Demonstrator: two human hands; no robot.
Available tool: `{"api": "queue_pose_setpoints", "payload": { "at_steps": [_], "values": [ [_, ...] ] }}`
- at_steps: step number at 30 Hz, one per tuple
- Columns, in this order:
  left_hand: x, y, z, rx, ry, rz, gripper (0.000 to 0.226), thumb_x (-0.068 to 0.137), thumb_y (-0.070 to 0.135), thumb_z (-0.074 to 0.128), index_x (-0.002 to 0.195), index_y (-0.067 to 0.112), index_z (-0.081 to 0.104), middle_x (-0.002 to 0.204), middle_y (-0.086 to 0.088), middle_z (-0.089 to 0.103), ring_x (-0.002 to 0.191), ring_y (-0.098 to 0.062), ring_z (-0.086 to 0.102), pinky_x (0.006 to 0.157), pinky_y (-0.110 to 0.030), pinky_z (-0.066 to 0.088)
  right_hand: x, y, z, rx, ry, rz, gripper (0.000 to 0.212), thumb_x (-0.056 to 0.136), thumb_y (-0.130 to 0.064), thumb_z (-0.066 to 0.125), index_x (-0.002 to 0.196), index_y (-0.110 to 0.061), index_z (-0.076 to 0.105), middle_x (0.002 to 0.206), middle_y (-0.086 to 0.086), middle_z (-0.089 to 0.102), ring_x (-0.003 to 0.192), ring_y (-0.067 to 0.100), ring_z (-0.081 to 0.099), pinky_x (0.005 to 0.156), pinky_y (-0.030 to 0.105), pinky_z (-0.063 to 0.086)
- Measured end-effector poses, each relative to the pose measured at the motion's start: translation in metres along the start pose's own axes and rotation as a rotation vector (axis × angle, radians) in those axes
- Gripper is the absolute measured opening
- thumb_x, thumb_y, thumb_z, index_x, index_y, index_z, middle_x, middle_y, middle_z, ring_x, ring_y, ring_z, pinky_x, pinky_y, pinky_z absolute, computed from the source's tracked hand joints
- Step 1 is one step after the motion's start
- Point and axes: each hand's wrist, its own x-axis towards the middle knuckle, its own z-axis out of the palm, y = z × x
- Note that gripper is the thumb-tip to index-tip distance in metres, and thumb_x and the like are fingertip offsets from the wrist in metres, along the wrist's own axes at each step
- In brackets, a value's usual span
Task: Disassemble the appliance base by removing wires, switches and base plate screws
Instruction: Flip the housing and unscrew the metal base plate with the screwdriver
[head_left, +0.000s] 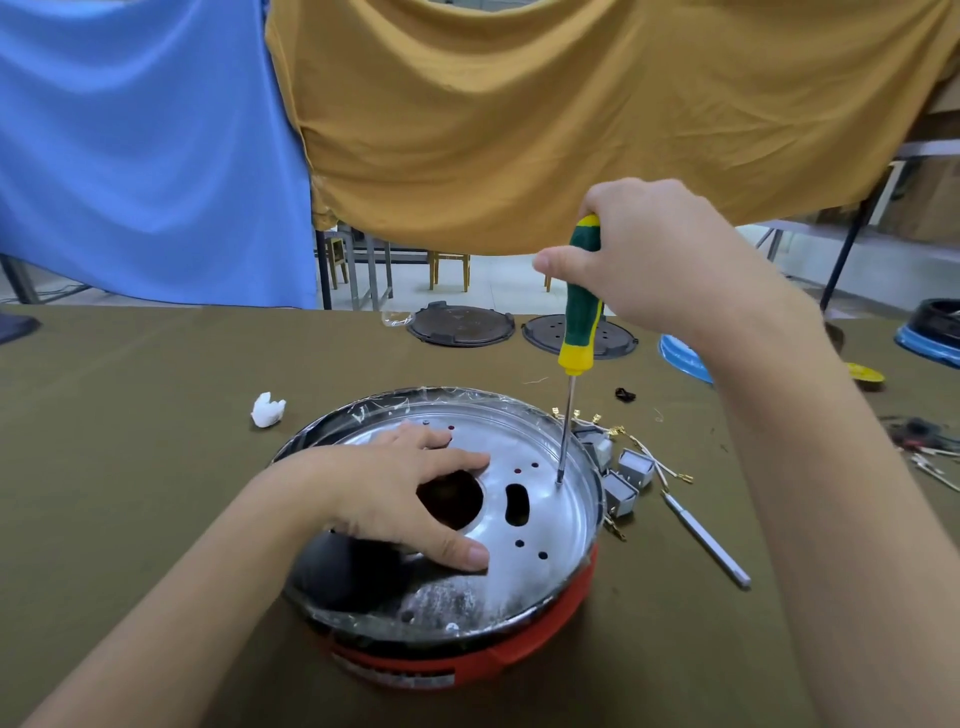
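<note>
1. The appliance base (457, 654), red-skirted with a silver base plate (540, 499), is set on the olive-covered counter (156, 415).
2. The plate is pressed flat by the left hand (410, 488), fingers spread beside the large hole.
3. A green-and-yellow screwdriver (579, 312) is held in the right hand (649, 260), grip wrapped round the handle, tip planted near the plate's right rim.
4. Grey switches (631, 475) and loose wires (670, 470) are lying just beside the base.

no legible text. label strip (415, 675) on red appliance base (519, 639), below the left hand (410, 488), blurred.
</note>
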Motion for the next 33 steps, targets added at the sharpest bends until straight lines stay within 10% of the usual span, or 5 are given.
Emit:
{"api": "queue_pose_setpoints", "payload": {
  "at_steps": [8,16,24,28,33],
  "values": [
    [-0.002,0.002,0.0,0.012,-0.008,-0.001,0.1,0.064,0.08,0.068,0.146,0.064,0.013,0.157,0.032,-0.008,0.147,-0.001,-0.015,0.123,-0.047,0.005,-0.005,0.011,-0.02,0.314,-0.235,-0.16,0.01,0.096,-0.035,0.063,0.103,-0.029,0.066,0.089,0.005,0.065,0.077,0.034,0.061,0.069,0.049,0.052],
    [-0.002,0.001,0.0,-0.005,-0.009,0.001,0.101,0.062,0.081,0.068,0.145,0.066,0.013,0.156,0.033,-0.008,0.148,-0.001,-0.014,0.123,-0.047,0.006,-0.003,0.007,-0.012,-0.033,-0.048,0.028,0.052,0.094,-0.061,0.053,0.122,-0.019,0.065,0.103,0.004,0.062,0.091,0.027,0.052,0.069,0.033,0.035],
    [0.0,-0.002,0.001,-0.022,-0.011,0.01,0.1,0.062,0.081,0.069,0.144,0.067,0.013,0.156,0.035,-0.008,0.148,-0.001,-0.012,0.123,-0.046,0.007,-0.002,0.015,-0.019,0.096,-0.086,-0.014,0.032,0.09,-0.045,0.07,0.116,-0.027,0.07,0.093,0.001,0.063,0.085,0.024,0.058,0.062,0.03,0.041],
    [0.0,-0.003,0.001,-0.017,-0.004,0.01,0.1,0.062,0.081,0.069,0.143,0.067,0.013,0.156,0.034,-0.008,0.148,-0.002,-0.009,0.123,-0.046,0.009,-0.006,0.022,-0.031,0.294,-0.202,-0.139,0.023,0.091,-0.024,0.071,0.11,-0.035,0.073,0.097,-0.004,0.073,0.093,0.03,0.067,0.09,0.045,0.054],
    [0.001,-0.005,0.001,-0.039,-0.011,0.005,0.1,0.06,0.082,0.07,0.141,0.07,0.013,0.155,0.036,-0.008,0.148,-0.001,-0.007,0.122,-0.042,0.01,-0.004,0.014,-0.018,0.175,-0.178,-0.027,0.036,0.092,-0.033,0.055,0.127,-0.03,0.058,0.104,-0.009,0.055,0.08,0.015,0.056,0.064,0.031,0.043]
  ]
}}
